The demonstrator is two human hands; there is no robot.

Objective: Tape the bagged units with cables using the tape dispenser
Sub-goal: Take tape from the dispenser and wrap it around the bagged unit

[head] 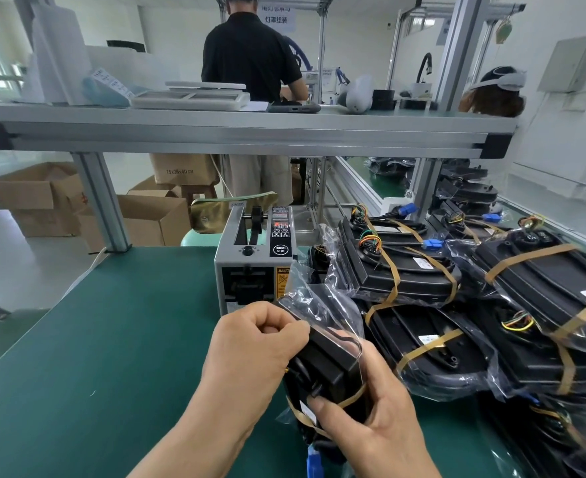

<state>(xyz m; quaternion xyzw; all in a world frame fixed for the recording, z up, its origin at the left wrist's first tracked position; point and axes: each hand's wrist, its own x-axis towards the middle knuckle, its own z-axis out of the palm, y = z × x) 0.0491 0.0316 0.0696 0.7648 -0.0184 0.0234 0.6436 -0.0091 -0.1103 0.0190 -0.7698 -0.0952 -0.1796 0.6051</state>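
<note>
Black bagged unit (326,360) gripped w/ L hand (250,343) top, R hand (371,419) bottom.

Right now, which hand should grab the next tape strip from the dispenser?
Probably left. The left hand sits right in front of the outlet of the grey box-shaped tape dispenser. The right hand is farther back, its thumb pinning brown tape on the clear-bagged black unit.

Gripped between left hand (250,346) and right hand (371,426): matt black plastic unit (322,362) inside glossy, crinkled clear plastic bag (319,301), banded with smooth tan tape (352,400). Just beyond the left hand: tape dispenser (227,260) in matt grey casing, glossy black label (279,236). Beneath both: matt green mat (112,339).
</note>
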